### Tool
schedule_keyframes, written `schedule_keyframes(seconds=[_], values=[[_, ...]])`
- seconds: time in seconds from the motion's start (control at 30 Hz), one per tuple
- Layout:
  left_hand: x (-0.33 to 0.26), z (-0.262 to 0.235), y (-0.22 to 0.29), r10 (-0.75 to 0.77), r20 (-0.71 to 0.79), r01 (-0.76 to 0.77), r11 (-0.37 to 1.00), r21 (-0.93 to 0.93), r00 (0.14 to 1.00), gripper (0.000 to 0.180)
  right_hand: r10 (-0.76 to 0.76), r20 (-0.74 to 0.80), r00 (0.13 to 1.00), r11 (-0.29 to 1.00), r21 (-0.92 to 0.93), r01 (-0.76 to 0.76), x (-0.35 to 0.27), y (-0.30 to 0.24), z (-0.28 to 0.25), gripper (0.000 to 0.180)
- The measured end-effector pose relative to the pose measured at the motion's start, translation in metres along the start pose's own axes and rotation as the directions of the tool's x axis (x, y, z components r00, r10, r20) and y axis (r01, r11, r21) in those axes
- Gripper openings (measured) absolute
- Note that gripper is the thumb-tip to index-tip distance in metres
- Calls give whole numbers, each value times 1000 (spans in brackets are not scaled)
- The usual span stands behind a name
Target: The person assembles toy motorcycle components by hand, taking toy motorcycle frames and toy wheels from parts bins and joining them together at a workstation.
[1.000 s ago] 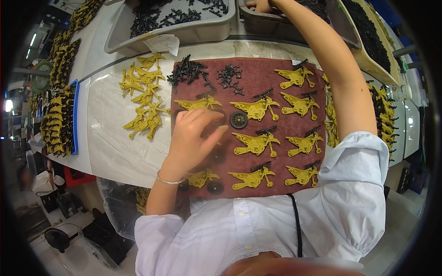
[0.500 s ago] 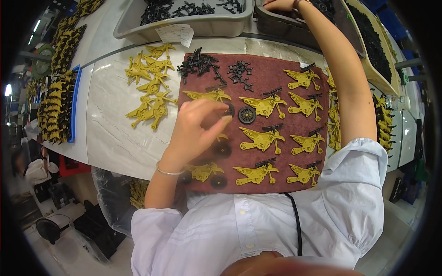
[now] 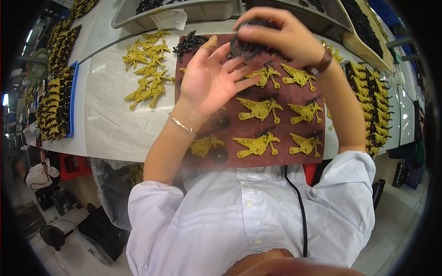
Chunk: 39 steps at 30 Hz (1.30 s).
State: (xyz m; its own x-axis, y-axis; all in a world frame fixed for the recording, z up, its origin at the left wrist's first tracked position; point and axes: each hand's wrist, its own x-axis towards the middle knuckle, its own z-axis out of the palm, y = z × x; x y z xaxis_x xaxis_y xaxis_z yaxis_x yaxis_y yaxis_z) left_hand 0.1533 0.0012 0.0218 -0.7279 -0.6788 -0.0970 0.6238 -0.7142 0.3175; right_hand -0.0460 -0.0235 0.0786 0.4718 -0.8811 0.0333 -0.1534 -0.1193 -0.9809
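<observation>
Above the far part of the dark red mat [image 3: 282,158], my right hand [image 3: 294,39] is closed around several black spoked wheels [image 3: 246,48], blurred by motion. Just to their left, my left hand [image 3: 205,85] is open, palm up with fingers spread; its fingertips are close to the wheels, and contact is unclear. A tan cover sits on one of its fingertips. Rows of yellow plastic motorcycle-body-like parts [image 3: 258,110] lie on the mat below, with small black pieces [image 3: 264,134] beside them. Dark wheels [image 3: 221,155] lie blurred near the left column, partly hidden by my left arm.
Loose yellow parts [image 3: 149,69] lie left of the mat. A pile of small black pieces [image 3: 189,44] sits at its far left corner. Grey bins [image 3: 202,17] stand along the back, one with a paper sheet [image 3: 169,19]. A blue tray [image 3: 73,101] holds stacked yellow-black parts further left.
My right hand has come back from the far bin to above the mat, now holding black wheels. My left hand has risen, turned palm up and spread its fingers. The view has shifted slightly.
</observation>
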Motion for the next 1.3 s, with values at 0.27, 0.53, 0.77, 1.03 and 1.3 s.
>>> schedule_keyframes(seconds=[0.27,0.53,0.77,1.03,1.3], values=[[-12,-3,-42,-56,-84,39,981,-188,995,39,-330,-219,918,834,-524,175,-57,17,42,18],[-55,-18,-55,-15,-89,35,972,231,996,17,260,-90,961,694,709,-121,-128,44,44,29],[-77,-10,-59,20,-106,69,635,769,994,12,270,-12,963,926,278,-256,-150,33,75,30],[-74,-6,-71,350,14,-54,105,993,937,13,251,-185,950,945,257,-200,-154,43,77,22],[-58,-17,-62,391,25,-20,-16,1000,920,13,310,-300,902,937,256,-237,-162,49,51,23]])
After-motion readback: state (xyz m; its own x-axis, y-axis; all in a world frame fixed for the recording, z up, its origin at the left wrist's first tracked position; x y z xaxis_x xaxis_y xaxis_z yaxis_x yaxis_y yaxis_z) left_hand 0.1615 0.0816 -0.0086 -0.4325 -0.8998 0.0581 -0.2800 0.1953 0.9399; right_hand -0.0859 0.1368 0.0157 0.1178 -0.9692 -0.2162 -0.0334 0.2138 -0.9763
